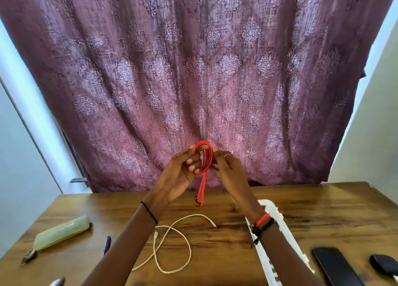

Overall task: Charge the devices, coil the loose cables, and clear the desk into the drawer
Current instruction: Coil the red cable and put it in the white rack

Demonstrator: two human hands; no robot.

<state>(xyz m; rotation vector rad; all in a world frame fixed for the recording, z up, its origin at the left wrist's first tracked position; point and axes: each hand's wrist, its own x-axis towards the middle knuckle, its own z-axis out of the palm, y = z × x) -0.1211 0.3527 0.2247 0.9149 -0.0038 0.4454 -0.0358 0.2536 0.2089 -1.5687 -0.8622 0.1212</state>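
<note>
A looped red cord [204, 158] is held above the brown wooden worktop [215, 238] in the closed grip of the left hand [183, 173] and right hand [228, 167], its right side hidden behind fingers.

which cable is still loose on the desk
The white cable, sprawled in open loops on the desk. The red cable is bundled in both hands.
</note>
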